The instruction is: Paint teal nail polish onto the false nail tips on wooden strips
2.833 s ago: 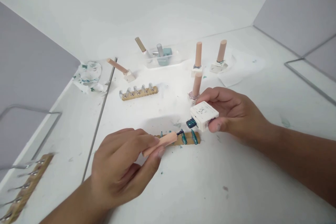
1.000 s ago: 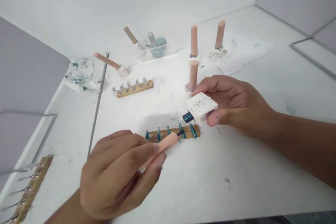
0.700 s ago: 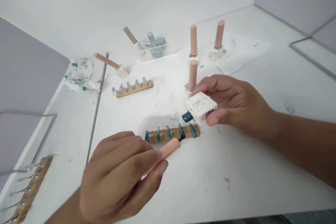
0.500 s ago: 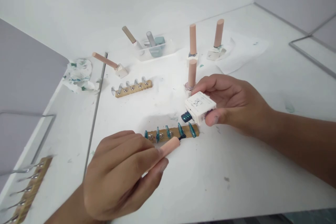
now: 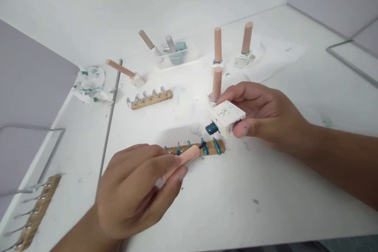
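Head view is showing the left hand [image 5: 138, 189] pinching a brush [image 5: 186, 156] by its peach handle, its dark tip touching a teal nail tip [image 5: 203, 146] on the wooden strip [image 5: 196, 149] lying on the bench [image 5: 265, 189]. Just beyond, the right hand [image 5: 262, 114] is gripping a tilted white bottle [image 5: 226, 117] above the bench. Farther back, three capped bottles [image 5: 217, 49] are standing upright.

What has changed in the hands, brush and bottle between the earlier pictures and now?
The left hand has kept its grip on the brush handle, making small strokes so the dark tip shifts slightly along the painted nail tips on the wooden strip. The right hand still holds the white bottle, now tilted a little more. The bottles behind, the second strip and the crumpled tissue stayed put.
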Demonstrator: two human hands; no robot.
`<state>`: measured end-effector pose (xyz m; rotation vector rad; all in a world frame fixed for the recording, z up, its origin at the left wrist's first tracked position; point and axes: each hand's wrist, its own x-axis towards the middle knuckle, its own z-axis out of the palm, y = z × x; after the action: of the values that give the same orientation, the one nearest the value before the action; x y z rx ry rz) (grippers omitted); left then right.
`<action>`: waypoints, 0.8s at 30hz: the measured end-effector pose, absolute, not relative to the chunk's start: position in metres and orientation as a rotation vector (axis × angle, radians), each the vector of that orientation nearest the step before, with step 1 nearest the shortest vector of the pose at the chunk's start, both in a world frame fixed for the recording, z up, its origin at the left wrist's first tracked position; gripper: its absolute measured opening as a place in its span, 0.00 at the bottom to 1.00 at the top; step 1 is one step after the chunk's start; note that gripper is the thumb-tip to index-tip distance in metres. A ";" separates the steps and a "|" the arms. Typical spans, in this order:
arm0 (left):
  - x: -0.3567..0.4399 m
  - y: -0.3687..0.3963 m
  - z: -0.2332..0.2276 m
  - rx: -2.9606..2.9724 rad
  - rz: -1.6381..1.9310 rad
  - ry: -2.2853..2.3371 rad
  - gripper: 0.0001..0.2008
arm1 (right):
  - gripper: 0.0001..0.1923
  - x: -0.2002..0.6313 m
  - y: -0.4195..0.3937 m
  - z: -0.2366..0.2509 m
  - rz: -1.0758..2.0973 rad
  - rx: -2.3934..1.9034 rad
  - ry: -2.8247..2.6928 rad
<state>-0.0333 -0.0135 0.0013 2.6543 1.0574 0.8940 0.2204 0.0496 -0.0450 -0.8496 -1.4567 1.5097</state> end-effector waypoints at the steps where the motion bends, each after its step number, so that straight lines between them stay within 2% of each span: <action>1: -0.033 -0.013 0.002 2.669 0.865 1.021 0.09 | 0.16 0.220 0.050 -0.045 1.512 -0.846 -1.457; 10: -0.042 -0.023 -0.004 2.659 0.836 0.959 0.07 | 0.17 0.220 0.050 -0.046 1.538 -0.841 -1.437; 18: -0.034 -0.012 0.002 2.653 0.833 1.087 0.10 | 0.17 0.220 0.050 -0.046 1.501 -0.852 -1.465; 24: -0.039 -0.016 -0.007 2.523 0.934 1.152 0.07 | 0.17 0.219 0.051 -0.043 1.499 -0.853 -1.448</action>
<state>-0.0387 -0.0155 -0.0068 2.5230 1.1517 0.9341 0.2187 0.0507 -0.0430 -0.8534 -1.4477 1.4994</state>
